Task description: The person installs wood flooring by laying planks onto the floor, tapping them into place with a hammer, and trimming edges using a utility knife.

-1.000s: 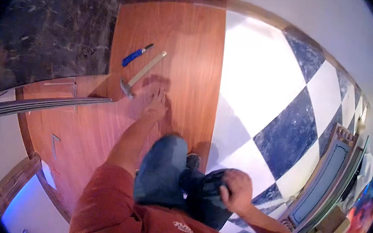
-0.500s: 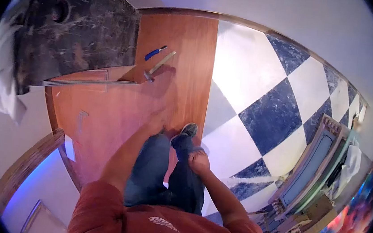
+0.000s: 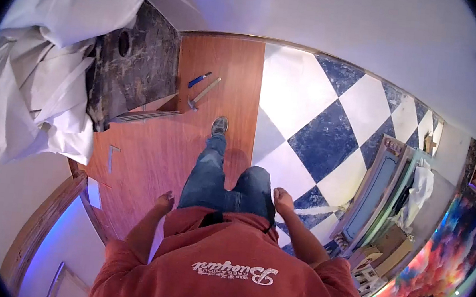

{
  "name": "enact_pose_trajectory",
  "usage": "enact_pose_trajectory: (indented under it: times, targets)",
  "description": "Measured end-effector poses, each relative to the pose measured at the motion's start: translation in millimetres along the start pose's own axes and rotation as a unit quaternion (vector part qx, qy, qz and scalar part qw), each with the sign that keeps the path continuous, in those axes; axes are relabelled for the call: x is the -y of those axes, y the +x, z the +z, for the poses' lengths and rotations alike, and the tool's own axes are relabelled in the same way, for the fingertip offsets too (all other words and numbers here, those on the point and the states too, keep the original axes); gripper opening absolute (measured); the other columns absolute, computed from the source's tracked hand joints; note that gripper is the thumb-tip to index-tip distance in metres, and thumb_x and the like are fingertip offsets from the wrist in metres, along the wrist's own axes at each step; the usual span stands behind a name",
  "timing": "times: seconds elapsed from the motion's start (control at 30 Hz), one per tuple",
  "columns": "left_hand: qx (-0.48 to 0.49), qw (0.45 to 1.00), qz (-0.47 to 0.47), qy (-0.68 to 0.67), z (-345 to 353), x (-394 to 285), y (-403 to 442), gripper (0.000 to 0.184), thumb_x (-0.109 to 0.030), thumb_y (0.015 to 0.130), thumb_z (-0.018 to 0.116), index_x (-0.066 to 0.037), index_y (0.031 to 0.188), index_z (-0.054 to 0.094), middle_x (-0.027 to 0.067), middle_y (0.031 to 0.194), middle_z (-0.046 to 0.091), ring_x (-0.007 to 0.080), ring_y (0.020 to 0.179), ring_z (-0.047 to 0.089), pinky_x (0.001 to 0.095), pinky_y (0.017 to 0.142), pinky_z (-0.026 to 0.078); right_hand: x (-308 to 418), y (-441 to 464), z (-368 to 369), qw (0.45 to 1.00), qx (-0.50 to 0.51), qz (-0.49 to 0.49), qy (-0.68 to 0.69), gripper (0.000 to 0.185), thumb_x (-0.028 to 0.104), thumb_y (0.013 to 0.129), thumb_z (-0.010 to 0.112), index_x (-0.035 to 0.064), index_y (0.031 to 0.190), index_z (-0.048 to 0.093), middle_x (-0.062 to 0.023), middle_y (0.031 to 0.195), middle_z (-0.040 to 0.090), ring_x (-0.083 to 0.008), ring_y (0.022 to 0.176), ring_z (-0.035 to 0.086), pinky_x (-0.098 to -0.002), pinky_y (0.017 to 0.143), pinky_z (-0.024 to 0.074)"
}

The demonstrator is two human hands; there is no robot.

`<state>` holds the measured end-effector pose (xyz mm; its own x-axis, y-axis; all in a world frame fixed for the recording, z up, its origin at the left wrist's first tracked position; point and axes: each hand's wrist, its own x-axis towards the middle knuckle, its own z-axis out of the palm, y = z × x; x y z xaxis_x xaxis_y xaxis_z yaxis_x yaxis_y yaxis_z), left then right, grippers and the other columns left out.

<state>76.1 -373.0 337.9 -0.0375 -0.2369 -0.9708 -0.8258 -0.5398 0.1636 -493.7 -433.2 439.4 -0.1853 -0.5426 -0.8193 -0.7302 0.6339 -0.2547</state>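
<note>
My left hand (image 3: 165,200) hangs beside my left hip with its fingers curled, and nothing shows in it. My right hand (image 3: 283,201) is loosely closed next to my right thigh, also with no object visible. On the wood plank floor (image 3: 193,138) ahead of my feet lie a hammer (image 3: 204,92) with a pale handle and a blue-handled tool (image 3: 199,80), perhaps a knife. A metal square (image 3: 112,158) lies farther left. Neither hand touches these. Several long planks (image 3: 145,115) lie stacked beside the dark board.
A dark, worn board (image 3: 137,64) and a crumpled white sheet (image 3: 43,89) take up the left. Blue and white checkered floor (image 3: 325,139) stretches right. Panels (image 3: 374,196) lean there near a cardboard box (image 3: 397,250) and a colourful picture (image 3: 439,265). A wooden door frame (image 3: 42,221) stands lower left.
I have straightened from a bent posture, and my hands have moved from near my knees back to my sides. One foot now steps forward. More of the white sheet shows.
</note>
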Motion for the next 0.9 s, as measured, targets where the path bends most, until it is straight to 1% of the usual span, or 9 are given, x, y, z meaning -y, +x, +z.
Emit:
enact_pose_trajectory:
  times: [0.13, 0.27, 0.37, 0.43, 0.53, 0.67, 0.73, 0.83, 0.9]
  targets:
    - [-0.029, 0.950, 0.109, -0.290, 32, -25, 34, 0.066, -0.034, 0.098, 0.062, -0.008, 0.156, 0.047, 0.0238, 0.141, 0.064, 0.0314, 0.131, 0.062, 0.0419, 0.112, 0.048, 4, -3, -30, 0.998, -0.029, -0.037, -0.037, 0.045, 0.038, 0.109, 0.045, -0.0004, 0.114, 0.069, -0.0277, 0.118, 0.070, -0.0474, 0.113, 0.065, -0.0505, 0.097, 0.0518]
    - [-0.079, 0.956, 0.048, -0.278, 13, -84, 4, 0.075, -0.040, 0.093, 0.069, -0.007, 0.156, 0.047, 0.0225, 0.140, 0.064, 0.0310, 0.128, 0.063, 0.0435, 0.109, 0.050, 20, -8, -44, 0.993, -0.048, -0.106, -0.024, 0.047, 0.040, 0.109, 0.046, -0.0008, 0.117, 0.068, -0.0281, 0.115, 0.070, -0.0479, 0.111, 0.065, -0.0487, 0.097, 0.0525]
    - [0.110, 0.712, -0.041, -0.692, 12, -94, -9, 0.085, -0.043, 0.087, 0.076, -0.006, 0.156, 0.046, 0.0218, 0.141, 0.064, 0.0338, 0.127, 0.064, 0.0454, 0.108, 0.051, 32, -28, -52, 0.992, -0.025, -0.124, -0.012, 0.045, 0.038, 0.109, 0.045, 0.0013, 0.119, 0.068, -0.0255, 0.118, 0.070, -0.0457, 0.113, 0.065, -0.0473, 0.097, 0.0524]
    - [-0.004, 0.933, 0.162, -0.321, 34, -62, 36, 0.085, -0.038, 0.085, 0.081, -0.004, 0.155, 0.047, 0.0206, 0.141, 0.064, 0.0342, 0.126, 0.065, 0.0457, 0.107, 0.053, 44, -33, -60, 0.993, -0.006, -0.117, 0.011, 0.045, 0.039, 0.110, 0.042, 0.0042, 0.118, 0.069, -0.0232, 0.118, 0.071, -0.0452, 0.113, 0.065, -0.0468, 0.097, 0.0524]
    - [0.016, 0.943, 0.117, -0.311, 39, -36, 69, 0.083, -0.035, 0.083, 0.085, -0.003, 0.152, 0.051, 0.0207, 0.140, 0.065, 0.0348, 0.124, 0.066, 0.0460, 0.105, 0.054, 15, -35, -44, 0.981, -0.065, -0.182, -0.009, 0.046, 0.041, 0.110, 0.042, 0.0042, 0.118, 0.069, -0.0227, 0.118, 0.070, -0.0447, 0.114, 0.065, -0.0460, 0.097, 0.0517]
    - [-0.004, 0.914, 0.030, -0.405, 5, -66, 76, 0.069, -0.027, 0.090, 0.079, -0.003, 0.150, 0.054, 0.0221, 0.141, 0.064, 0.0344, 0.124, 0.067, 0.0450, 0.103, 0.054, 25, -51, -59, 0.995, -0.032, -0.093, 0.006, 0.047, 0.043, 0.109, 0.044, 0.0044, 0.122, 0.068, -0.0226, 0.121, 0.069, -0.0442, 0.117, 0.064, -0.0464, 0.100, 0.0507]
    - [-0.086, 0.988, 0.081, -0.096, -30, -101, 47, 0.056, -0.020, 0.097, 0.070, -0.003, 0.148, 0.055, 0.0229, 0.137, 0.066, 0.0320, 0.125, 0.067, 0.0428, 0.102, 0.055, 8, -43, -50, 0.993, -0.057, -0.105, -0.010, 0.047, 0.043, 0.109, 0.045, 0.0033, 0.120, 0.069, -0.0231, 0.117, 0.071, -0.0450, 0.113, 0.066, -0.0475, 0.097, 0.0522]
    - [-0.035, 0.951, 0.080, -0.296, -43, -109, 38, 0.049, -0.016, 0.101, 0.064, -0.003, 0.147, 0.056, 0.0237, 0.128, 0.070, 0.0302, 0.120, 0.069, 0.0409, 0.099, 0.055, 29, -55, -54, 0.992, -0.097, -0.002, 0.080, 0.046, 0.041, 0.107, 0.050, 0.0011, 0.116, 0.071, -0.0217, 0.105, 0.075, -0.0410, 0.101, 0.071, -0.0465, 0.090, 0.0544]
    - [-0.061, 0.952, 0.129, -0.270, -14, -62, 98, 0.048, -0.017, 0.101, 0.064, -0.004, 0.146, 0.057, 0.0215, 0.122, 0.071, 0.0272, 0.112, 0.070, 0.0392, 0.093, 0.056, 0, -41, -33, 0.993, -0.089, -0.049, 0.062, 0.046, 0.041, 0.107, 0.050, 0.0011, 0.116, 0.071, -0.0214, 0.106, 0.075, -0.0400, 0.101, 0.071, -0.0460, 0.089, 0.0544]
